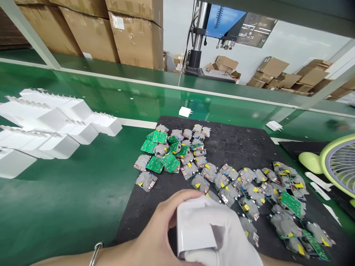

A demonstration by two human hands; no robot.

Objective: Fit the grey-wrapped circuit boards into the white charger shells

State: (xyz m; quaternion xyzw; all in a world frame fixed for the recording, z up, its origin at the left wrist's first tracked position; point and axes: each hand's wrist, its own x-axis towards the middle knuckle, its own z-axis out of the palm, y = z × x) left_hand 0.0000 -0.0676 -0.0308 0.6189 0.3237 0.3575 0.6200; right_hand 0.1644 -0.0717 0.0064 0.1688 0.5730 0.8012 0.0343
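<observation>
My left hand (159,225) is curved around one side of a white casing (195,225), thumb and fingers spread just to its width, while my right hand (238,236), covered in white like a glove, closes over the other side; gripped from both sides, it should hardly twist. The casing sits low and central, over the near part of the black mat (233,142); whether it touches the mat I cannot tell. Ahead of it, the grey-coated circuit boards (209,171) lie loosely across the mat, probably there for padding and easy reach, some turned green side up. On my left, white blocks (62,144) stand in close rows on the green worktop (91,199), prongs upward, perhaps so that the pins stay unbent. Two white plugs (185,112) lie apart beyond the mat, likely kept from mixing with the boards. The green fan (342,162) stands off to the right, leaving my elbows room.
</observation>
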